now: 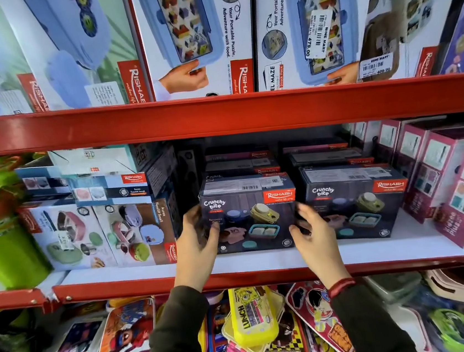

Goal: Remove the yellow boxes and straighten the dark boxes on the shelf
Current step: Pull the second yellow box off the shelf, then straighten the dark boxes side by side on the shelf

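Observation:
Two dark "Crunchy bite" boxes stand side by side at the front of the middle shelf (154, 268), the left dark box (254, 214) and the right dark box (355, 205). More dark boxes are stacked behind them. My left hand (200, 240) presses against the left box's left edge, fingers curled on its front corner. My right hand (315, 233) hovers at that box's right edge, in the gap between the two boxes, fingers spread and blurred. No yellow boxes are visible on this shelf.
White and blue lunch-box cartons (101, 234) crowd the left side, next to green bottles (1, 239). Pink cartons (463, 187) line the right. Large blue puzzle boxes (197, 35) fill the shelf above. Below lie a yellow lunch case (252, 315) and several printed cases.

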`<control>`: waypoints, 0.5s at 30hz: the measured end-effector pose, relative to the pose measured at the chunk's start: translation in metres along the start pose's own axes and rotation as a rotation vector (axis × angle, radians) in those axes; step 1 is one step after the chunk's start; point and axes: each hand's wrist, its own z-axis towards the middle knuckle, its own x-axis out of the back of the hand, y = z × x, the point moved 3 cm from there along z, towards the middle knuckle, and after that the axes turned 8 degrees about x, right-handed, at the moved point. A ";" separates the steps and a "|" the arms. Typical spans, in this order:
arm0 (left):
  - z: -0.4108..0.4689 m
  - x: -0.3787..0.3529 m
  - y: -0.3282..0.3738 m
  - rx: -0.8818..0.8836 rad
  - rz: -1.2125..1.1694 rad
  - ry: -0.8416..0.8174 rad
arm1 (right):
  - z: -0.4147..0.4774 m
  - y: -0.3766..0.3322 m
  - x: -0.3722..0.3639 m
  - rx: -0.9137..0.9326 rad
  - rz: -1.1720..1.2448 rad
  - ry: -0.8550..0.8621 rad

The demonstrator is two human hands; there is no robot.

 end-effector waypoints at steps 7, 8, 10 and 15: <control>-0.004 0.001 -0.006 0.004 -0.062 0.001 | -0.010 -0.004 -0.005 -0.018 0.066 -0.002; -0.005 0.001 -0.007 0.011 -0.089 -0.001 | -0.013 -0.005 -0.005 -0.015 0.085 0.000; -0.007 0.001 -0.007 0.034 -0.134 -0.029 | -0.018 -0.009 -0.006 -0.008 0.130 0.003; -0.017 0.003 -0.005 0.044 -0.200 -0.076 | -0.028 -0.010 0.000 -0.008 0.186 0.029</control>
